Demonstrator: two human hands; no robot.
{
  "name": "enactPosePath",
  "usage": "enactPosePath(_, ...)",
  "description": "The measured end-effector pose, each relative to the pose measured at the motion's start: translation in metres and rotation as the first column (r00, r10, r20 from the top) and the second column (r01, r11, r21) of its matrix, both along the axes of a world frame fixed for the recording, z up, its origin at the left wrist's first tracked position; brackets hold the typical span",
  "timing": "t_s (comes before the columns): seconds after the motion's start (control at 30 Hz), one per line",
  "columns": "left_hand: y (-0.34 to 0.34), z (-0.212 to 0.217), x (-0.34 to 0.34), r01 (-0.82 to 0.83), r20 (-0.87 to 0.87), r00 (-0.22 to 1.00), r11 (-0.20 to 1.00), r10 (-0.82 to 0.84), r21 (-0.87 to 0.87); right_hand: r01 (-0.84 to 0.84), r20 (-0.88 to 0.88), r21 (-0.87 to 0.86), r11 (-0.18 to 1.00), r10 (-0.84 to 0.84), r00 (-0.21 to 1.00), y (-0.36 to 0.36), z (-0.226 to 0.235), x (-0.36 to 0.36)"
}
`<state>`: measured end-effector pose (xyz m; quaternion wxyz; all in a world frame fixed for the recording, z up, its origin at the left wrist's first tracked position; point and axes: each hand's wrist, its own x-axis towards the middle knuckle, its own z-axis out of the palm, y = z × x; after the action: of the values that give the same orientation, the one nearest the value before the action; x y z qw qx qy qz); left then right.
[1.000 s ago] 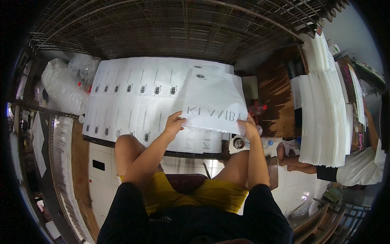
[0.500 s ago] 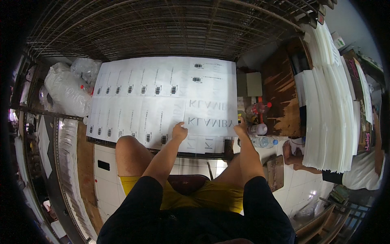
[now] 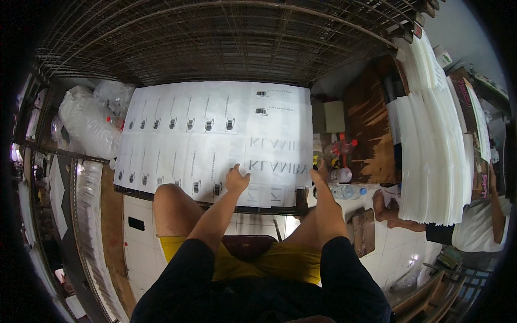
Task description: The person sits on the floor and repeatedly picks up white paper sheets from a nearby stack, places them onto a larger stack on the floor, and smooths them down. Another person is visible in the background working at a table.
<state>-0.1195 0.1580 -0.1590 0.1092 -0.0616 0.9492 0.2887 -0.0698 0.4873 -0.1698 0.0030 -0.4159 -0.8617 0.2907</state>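
Evidently, sheet [image 3: 276, 152] lay flat on other sheets [image 3: 293, 92] between your hands: left hand [image 3: 237, 178] spread, right hand's [image 3: 320, 174] closure impossible to tell. Seemed light, floppy, slick; side edges offered best hold.

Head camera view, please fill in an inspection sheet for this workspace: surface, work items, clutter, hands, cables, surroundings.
Surface: table, mostly covered; dark front edge visible.
Work items: white printed sheets in overlapping rows; top sheet lying flat at right.
Clutter: plastic bags left of the table; blue-capped bottle and red-capped bottle right of it.
Hands: left hand by the top sheet's lower-left corner, right hand by its lower-right corner; grip unclear.
Cables: nothing seen.
Surroundings: dark wire rack beyond the table; thick white stack and another person at far right.
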Motion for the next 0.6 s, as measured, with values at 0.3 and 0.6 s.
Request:
enactPosePath(0.3, 0.012, 0.314, -0.134, 0.189, -0.289, 0.942, 0.440, 0.172, 0.878, -0.081, -0.529, -0.515, 0.853, -0.243, 0.813, -0.004, 0.107, 0.033)
enactPosePath(0.6, -0.010, 0.456, -0.178, 0.173, -0.142, 0.978, -0.213, 0.151, 0.962, -0.093, -0.705, -0.487, 0.868, -0.329, 0.628, -0.023, 0.144, 0.167)
